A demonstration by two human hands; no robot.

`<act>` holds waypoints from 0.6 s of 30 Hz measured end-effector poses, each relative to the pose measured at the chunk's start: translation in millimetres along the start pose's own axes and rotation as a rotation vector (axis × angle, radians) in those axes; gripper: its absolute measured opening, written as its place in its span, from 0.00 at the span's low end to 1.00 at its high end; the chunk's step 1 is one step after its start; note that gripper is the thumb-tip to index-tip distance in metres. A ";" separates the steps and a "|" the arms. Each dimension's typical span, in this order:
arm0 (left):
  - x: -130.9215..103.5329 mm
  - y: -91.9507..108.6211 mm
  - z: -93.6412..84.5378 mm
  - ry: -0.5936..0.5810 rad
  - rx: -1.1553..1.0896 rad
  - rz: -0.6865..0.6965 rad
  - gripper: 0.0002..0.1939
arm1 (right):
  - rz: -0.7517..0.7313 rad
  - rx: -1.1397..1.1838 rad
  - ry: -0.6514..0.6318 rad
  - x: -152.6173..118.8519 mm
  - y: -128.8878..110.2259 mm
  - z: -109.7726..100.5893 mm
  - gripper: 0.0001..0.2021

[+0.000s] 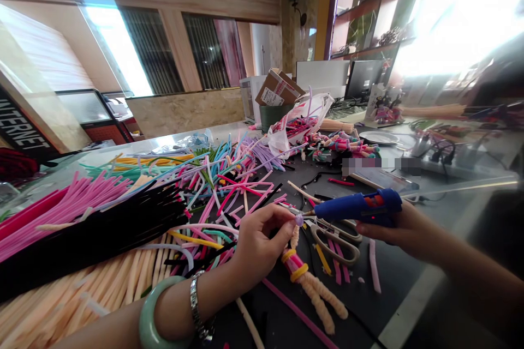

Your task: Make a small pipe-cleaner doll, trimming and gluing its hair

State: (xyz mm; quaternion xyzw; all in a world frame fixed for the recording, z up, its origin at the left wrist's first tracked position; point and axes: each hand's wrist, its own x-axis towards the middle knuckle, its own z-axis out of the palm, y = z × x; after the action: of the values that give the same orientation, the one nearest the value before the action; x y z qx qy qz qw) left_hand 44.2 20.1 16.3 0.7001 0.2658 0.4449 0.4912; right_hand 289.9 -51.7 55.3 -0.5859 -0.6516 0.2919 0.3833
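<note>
My left hand [262, 242] pinches a small pale purple piece [299, 220] between thumb and fingertips. Just below it is a pipe-cleaner doll body [295, 266] with a pink middle, yellow bands and two peach legs; whether the purple piece joins it, I cannot tell. My right hand [403, 229] is wrapped round a blue glue gun [358, 208], whose nozzle points left and is at or very near the purple piece. Beneath the glue gun lie scissors [338, 245] with grey-beige handles on the dark table [368, 316].
Bundles of black [94, 234], pink [90, 196] and peach pipe cleaners [82, 305] cover the left. Loose cut pieces lie across the middle. Farther back are a white plastic bag [280, 139], a cardboard box [280, 87] and finished-looking colourful pieces [344, 144].
</note>
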 end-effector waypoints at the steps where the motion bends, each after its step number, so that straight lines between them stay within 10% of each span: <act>1: 0.2 -0.6 -0.1 0.001 -0.001 -0.004 0.03 | 0.001 -0.009 -0.002 0.3 0.9 -0.7 0.13; 18: 0.8 -1.6 -0.3 0.011 0.015 0.014 0.03 | 0.135 -0.501 0.372 33.1 71.2 -23.3 0.17</act>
State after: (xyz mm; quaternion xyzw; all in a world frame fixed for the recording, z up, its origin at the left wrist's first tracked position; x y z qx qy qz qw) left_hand 44.4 21.4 15.2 0.7029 0.2671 0.4502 0.4816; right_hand 347.3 -10.4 13.9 -0.7473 -0.5816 0.0348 0.3194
